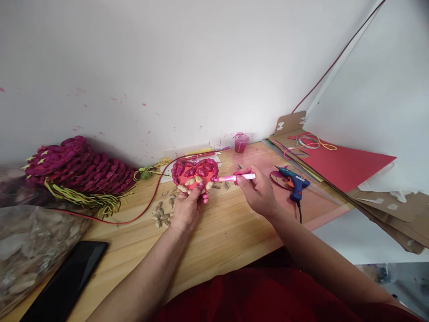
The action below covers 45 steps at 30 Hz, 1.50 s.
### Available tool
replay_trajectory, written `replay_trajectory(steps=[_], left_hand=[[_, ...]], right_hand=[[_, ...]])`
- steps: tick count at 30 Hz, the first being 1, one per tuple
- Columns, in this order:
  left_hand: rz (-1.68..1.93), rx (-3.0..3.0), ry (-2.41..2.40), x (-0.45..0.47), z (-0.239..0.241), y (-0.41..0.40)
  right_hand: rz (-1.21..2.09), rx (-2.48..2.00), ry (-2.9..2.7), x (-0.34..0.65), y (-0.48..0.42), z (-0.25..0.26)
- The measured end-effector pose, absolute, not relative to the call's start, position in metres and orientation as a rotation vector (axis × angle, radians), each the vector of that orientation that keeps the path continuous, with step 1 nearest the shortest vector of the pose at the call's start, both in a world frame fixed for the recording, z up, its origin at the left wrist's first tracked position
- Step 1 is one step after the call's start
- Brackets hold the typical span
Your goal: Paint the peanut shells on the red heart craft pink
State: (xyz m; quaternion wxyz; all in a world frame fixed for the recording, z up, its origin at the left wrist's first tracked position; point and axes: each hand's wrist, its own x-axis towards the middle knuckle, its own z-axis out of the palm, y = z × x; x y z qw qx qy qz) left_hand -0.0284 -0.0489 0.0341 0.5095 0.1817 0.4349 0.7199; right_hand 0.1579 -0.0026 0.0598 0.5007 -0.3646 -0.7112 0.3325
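Note:
My left hand (189,203) grips the lower edge of a red card piece (192,173) with peanuts stuck on it, thumb on top. Peanuts along its upper rim and middle are coated magenta; those near my thumb, such as one pale peanut (190,182), are bare. In my right hand (256,188) is a slim white-handled paintbrush (237,177), stained pink. Its tip meets the right side of the card piece, by the lowest painted peanuts. Pink stains mark the fingers of both hands.
Loose peanuts (161,213) lie left of my hand. A pink paint cup (241,143) stands by the wall. Rightward are a blue glue gun (296,183) and red card (351,163). A purple scaled craft piece (80,165), a plastic bag (30,250) and a black phone (67,281) sit left.

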Motion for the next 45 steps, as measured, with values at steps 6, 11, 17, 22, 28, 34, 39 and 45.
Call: replay_trajectory(steps=[6,11,17,22,28,34,39,45], left_hand=[[1.733,0.403,1.050,-0.030,0.033,-0.049],[1.717,0.367,1.081,-0.031,0.028,-0.047],[1.706,0.369,1.045,-0.031,0.025,-0.045],[1.687,0.367,1.008,-0.032,0.024,-0.045],[1.710,0.392,0.963,-0.032,0.024,-0.044],[1.705,0.443,0.993,-0.032,0.025,-0.044],[1.694,0.422,1.031,-0.034,0.024,-0.044],[1.701,0.374,1.010,-0.034,0.026,-0.044]], right_hand=[[0.654,-0.936,-1.760,0.164,0.003,0.056],[0.504,-0.986,-1.715,0.188,0.041,0.079],[0.124,-1.366,-1.681,0.206,0.122,0.127],[0.028,-1.733,-1.947,0.190,0.178,0.129],[0.049,-1.936,-2.074,0.162,0.213,0.114],[0.021,-2.076,-2.085,0.153,0.224,0.111],[-0.012,-2.051,-2.125,0.152,0.220,0.112],[-0.037,-1.981,-2.106,0.156,0.211,0.118]])
